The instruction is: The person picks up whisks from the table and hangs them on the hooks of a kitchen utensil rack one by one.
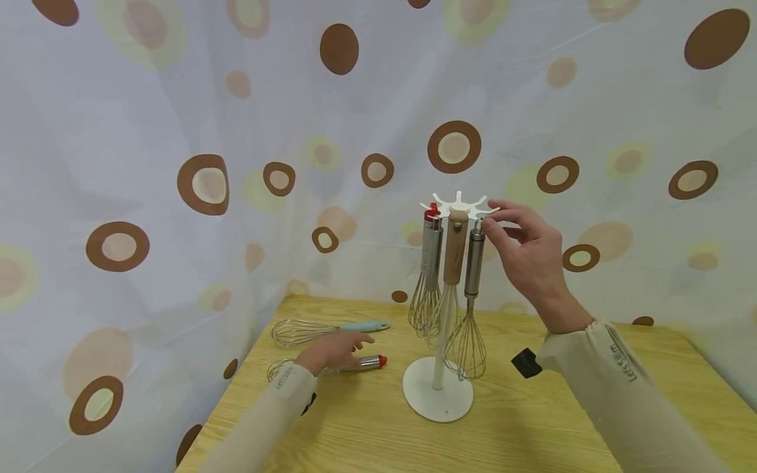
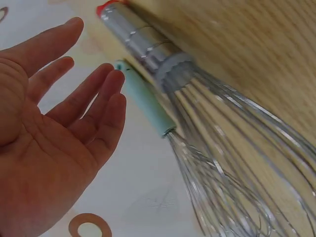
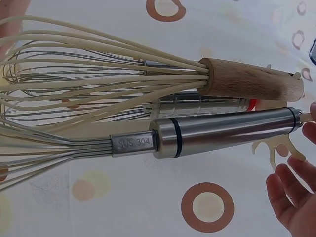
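On a white whisk stand [image 1: 437, 408] hang several whisks by their handle tops. My right hand [image 1: 529, 253] is at its top, fingertips at the end of one hook arm, thumb beside the top of a steel-handled whisk [image 1: 474, 263]. Next to that one hangs a whisk with a wooden handle [image 3: 252, 81]. On the left, my left hand [image 1: 334, 351] reaches low over the table with fingers spread loosely and nothing in them. Close by lies a steel whisk with a red end [image 2: 143, 42], partly hidden by this hand in the head view. Behind it lies a whisk with a mint-green handle [image 1: 363, 326].
The stand's round base rests on a wood-grain table [image 1: 349, 433]. A white curtain [image 1: 284, 85] with brown and yellow ring prints closes off the back and left. Behind the wooden handle hangs another whisk with a red top [image 1: 427, 243].
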`<state>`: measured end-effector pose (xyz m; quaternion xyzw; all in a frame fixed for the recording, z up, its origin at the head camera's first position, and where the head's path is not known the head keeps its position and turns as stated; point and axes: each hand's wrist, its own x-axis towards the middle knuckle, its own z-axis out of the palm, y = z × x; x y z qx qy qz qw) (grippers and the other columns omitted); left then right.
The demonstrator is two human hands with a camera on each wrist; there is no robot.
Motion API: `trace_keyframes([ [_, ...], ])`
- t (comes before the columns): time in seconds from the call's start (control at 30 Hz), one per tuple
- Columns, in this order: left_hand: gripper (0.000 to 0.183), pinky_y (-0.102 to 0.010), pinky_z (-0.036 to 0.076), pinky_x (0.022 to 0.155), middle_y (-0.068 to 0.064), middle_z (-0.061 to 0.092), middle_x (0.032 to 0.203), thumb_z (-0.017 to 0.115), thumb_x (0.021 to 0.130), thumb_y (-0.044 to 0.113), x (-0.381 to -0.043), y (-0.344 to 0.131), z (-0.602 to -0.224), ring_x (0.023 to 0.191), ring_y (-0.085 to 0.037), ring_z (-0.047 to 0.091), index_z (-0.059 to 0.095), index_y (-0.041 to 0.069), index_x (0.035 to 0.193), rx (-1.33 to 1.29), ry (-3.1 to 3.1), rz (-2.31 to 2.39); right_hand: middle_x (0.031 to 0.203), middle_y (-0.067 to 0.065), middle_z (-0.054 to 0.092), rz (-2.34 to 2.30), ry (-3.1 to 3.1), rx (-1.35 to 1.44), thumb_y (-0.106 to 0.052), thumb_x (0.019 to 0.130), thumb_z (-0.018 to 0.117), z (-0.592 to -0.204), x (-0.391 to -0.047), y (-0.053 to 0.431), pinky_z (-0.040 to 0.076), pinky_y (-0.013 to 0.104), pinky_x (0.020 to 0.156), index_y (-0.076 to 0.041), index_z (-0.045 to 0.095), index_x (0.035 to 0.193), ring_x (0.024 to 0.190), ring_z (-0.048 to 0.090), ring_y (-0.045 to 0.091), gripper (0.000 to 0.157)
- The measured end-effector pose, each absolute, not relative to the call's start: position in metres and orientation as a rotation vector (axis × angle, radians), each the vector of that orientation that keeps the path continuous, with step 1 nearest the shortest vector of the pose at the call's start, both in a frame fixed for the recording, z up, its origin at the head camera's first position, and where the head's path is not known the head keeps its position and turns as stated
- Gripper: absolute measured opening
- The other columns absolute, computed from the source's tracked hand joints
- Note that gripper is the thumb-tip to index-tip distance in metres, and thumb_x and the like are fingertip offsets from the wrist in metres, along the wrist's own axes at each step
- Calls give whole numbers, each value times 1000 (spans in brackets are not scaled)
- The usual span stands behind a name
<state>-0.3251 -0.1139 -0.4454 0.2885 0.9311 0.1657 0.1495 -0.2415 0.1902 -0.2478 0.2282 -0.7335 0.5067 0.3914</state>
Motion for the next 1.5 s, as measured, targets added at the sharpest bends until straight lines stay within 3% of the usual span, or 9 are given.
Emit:
trace_keyframes([
  [0.23, 50, -37, 50, 82, -13, 64, 114, 65, 86, 0, -328, -116, -463, 104, -25, 60, 53, 9, 134, 886, 2739, 390, 124, 9, 61, 1294, -1914, 502, -11, 90, 65, -244, -237, 188, 46, 16, 82, 5, 69, 102, 106, 58, 5, 20],
  [0.4, 50, -36, 50, 81, -10, 65, 108, 64, 84, -3, -330, -115, -471, 99, -22, 61, 56, 11, 131, 875, 2771, 365, 126, 8, 60, 1310, -1942, 464, -16, 90, 66, -243, -236, 188, 48, 18, 83, 5, 69, 103, 98, 62, 4, 25],
  [0.53, 49, -35, 49, 80, -6, 64, 111, 65, 83, -4, -329, -114, -477, 96, -18, 61, 59, 14, 128, 850, 2792, 343, 124, 8, 61, 1314, -1930, 452, -17, 90, 66, -244, -236, 188, 48, 21, 85, 6, 69, 100, 104, 62, 10, 26],
  [0.7, 46, -35, 48, 85, -1, 62, 120, 62, 85, -4, -326, -116, -482, 103, -17, 59, 61, 18, 126, 854, 2807, 270, 125, 11, 60, 1334, -1924, 480, -14, 92, 63, -245, -237, 187, 47, 20, 86, 6, 67, 99, 117, 55, 14, 22],
  [0.77, 46, -34, 48, 83, 0, 63, 116, 62, 85, -4, -326, -117, -483, 99, -15, 59, 60, 19, 126, 851, 2800, 268, 126, 11, 60, 1331, -1935, 492, -14, 93, 62, -246, -239, 189, 46, 19, 87, 5, 66, 100, 117, 54, 12, 21],
  [0.9, 41, -29, 45, 71, 1, 63, 99, 63, 88, 1, -327, -117, -481, 76, -10, 52, 61, 19, 124, 895, 2803, 311, 127, 11, 59, 1329, -1950, 509, -14, 95, 59, -247, -240, 194, 45, 19, 87, 5, 62, 99, 116, 53, 10, 20],
  [1.0, 35, -29, 43, 68, 1, 62, 92, 63, 90, 6, -329, -117, -478, 71, -10, 49, 62, 20, 122, 935, 2813, 343, 129, 12, 57, 1331, -1959, 526, -14, 95, 58, -246, -242, 197, 45, 22, 89, 6, 60, 100, 120, 51, 14, 21],
  [1.2, 41, -32, 46, 74, 1, 61, 98, 64, 89, 5, -333, -114, -473, 81, -11, 54, 58, 18, 127, 975, 2813, 412, 133, 12, 54, 1341, -1978, 555, -15, 97, 55, -245, -242, 198, 44, 29, 93, 6, 58, 101, 125, 48, 19, 21],
  [1.5, 52, -37, 50, 78, -13, 60, 116, 62, 91, 4, -333, -107, -442, 97, -23, 59, 46, 8, 140, 991, 2883, 958, 137, 15, 50, 1451, -1964, 662, -12, 99, 50, -246, -248, 202, 45, 19, 89, 7, 52, 104, 129, 43, 21, 20],
])
